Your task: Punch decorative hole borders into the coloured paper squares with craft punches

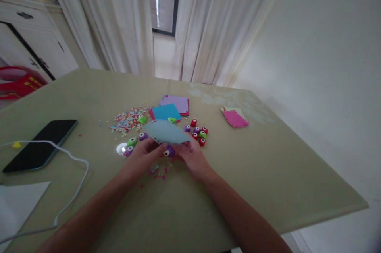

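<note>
Both hands hold a pale blue paper sheet between them, bent into a curve, with small dots along its edge. My left hand grips its left side, fingers closed. On the right side, my right hand pinches it. A purple bead-like piece with an eye lies at the thumbs; whether a hand touches it I cannot tell. Several similar red, purple and green eye pieces stand by my right hand. Green and purple ones lie beside my left hand. Small confetti-like bits are scattered below the sheet.
A pile of coloured bits lies beyond my left hand. Blue and lilac squares are stacked behind the sheet. Pink dotted squares lie at right. A black tablet, white cable and white paper occupy the left.
</note>
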A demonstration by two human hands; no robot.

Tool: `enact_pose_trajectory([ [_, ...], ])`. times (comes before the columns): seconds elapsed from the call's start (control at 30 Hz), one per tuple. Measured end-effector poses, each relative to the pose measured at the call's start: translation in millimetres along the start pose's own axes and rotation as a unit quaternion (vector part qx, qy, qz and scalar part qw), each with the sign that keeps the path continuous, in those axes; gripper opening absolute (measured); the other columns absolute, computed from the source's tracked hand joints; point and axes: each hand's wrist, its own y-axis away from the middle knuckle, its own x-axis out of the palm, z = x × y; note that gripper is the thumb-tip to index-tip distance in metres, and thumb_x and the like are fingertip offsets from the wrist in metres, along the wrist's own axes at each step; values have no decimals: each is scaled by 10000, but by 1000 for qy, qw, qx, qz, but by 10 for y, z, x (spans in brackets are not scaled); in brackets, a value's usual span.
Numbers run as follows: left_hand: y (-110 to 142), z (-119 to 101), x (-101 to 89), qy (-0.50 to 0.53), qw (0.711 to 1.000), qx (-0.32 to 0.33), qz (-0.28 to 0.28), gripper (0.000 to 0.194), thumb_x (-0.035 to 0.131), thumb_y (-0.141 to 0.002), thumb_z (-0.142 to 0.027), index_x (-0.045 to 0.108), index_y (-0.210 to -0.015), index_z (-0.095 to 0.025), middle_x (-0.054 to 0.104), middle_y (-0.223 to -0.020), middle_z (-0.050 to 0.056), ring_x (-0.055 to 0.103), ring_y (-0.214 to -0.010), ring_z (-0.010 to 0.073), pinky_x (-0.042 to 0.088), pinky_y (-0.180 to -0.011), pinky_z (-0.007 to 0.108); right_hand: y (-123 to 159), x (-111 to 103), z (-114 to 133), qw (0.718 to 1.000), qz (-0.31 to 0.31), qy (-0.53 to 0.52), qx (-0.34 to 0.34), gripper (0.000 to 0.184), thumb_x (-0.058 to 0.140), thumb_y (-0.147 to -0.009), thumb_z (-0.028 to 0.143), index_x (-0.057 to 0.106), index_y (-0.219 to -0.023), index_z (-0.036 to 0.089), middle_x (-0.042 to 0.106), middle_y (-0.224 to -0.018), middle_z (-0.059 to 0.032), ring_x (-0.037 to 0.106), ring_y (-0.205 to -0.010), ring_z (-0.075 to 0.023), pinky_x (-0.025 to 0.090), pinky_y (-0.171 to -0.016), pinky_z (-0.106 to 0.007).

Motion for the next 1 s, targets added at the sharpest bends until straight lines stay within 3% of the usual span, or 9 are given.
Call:
enact_pose_trajectory([
  [0.23, 36, 11, 34, -33, 998, -14, -54, 497, 826, -718, -664, 794, -834, -182, 833, -817, 82, 760, -742, 264, 597, -685, 344, 38, 87, 56, 997, 4, -57, 45, 481, 960, -701, 456, 747, -1070, 234, 786, -1102, -38, 735, -967, -212, 598, -878, -341],
  [0.33, 53, 12, 44, -71, 995, -2, -74, 466, 800, -739, -651, 784, -737, -184, 794, -704, 65, 727, -671, 246, 560, -631, 321, 45, 81, 52, 998, 9, -39, 49, 490, 1019, -596, 389, 770, -978, 210, 793, -990, -30, 730, -913, -203, 576, -868, -327],
  [0.43, 67, 4, 60, -86, 994, 9, -73, 445, 787, -747, -628, 776, -694, -186, 772, -661, 58, 696, -630, 233, 524, -588, 305, 45, 67, 34, 999, 4, -21, 41, 407, 1009, -610, 394, 769, -875, 200, 763, -868, -2, 692, -799, -167, 542, -787, -295],
  [0.67, 65, -8, 57, -93, 993, 1, -66, 464, 780, -749, -628, 758, -656, -174, 751, -635, 62, 665, -598, 221, 476, -559, 294, 59, 59, 77, 998, 21, 1, 64, 412, 991, -647, 432, 777, -916, 206, 720, -814, 20, 604, -675, -124, 436, -613, -245],
  [1.0, 57, 4, 65, -3, 998, 25, -65, 505, 801, -755, -686, 708, -746, -190, 724, -686, 12, 697, -664, 216, 575, -666, 323, 60, 58, 116, 995, 39, -36, 79, 379, 960, -703, 467, 806, -899, 182, 746, -823, -8, 585, -657, -119, 426, -632, -255],
])
